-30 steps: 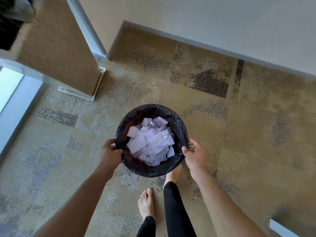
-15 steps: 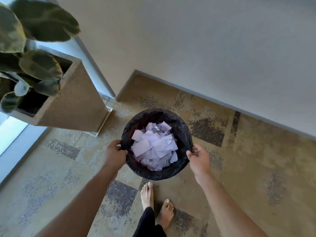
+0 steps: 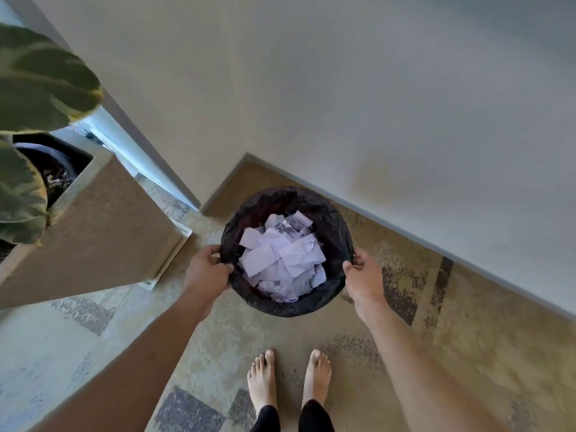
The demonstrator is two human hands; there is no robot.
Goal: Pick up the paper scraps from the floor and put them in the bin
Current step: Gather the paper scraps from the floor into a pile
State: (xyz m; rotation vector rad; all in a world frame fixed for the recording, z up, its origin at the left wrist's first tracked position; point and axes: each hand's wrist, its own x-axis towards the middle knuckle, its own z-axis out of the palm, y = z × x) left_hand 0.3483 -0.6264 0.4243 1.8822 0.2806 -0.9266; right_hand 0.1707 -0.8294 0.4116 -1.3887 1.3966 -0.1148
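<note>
A round bin (image 3: pixel 335 229) lined with a black bag is in front of me, near the wall corner. Several pale lilac paper scraps (image 3: pixel 282 260) fill it. My left hand (image 3: pixel 205 271) grips the bin's left rim, thumb over the edge. My right hand (image 3: pixel 363 279) grips the right rim the same way. Whether the bin rests on the carpet or hangs above it I cannot tell. No scraps show on the carpet around it.
A tall beige square planter (image 3: pixel 103 232) with a large-leaved plant (image 3: pixel 37 98) stands close on the left. A pale wall (image 3: pixel 374 104) with a grey skirting runs behind and to the right. My bare feet (image 3: pixel 288 381) stand on patterned carpet (image 3: pixel 467 353) below the bin.
I have stepped forward with the bin held in both hands, nearer the wall corner and beside the planter. My feet now stand side by side. Both grips are unchanged.
</note>
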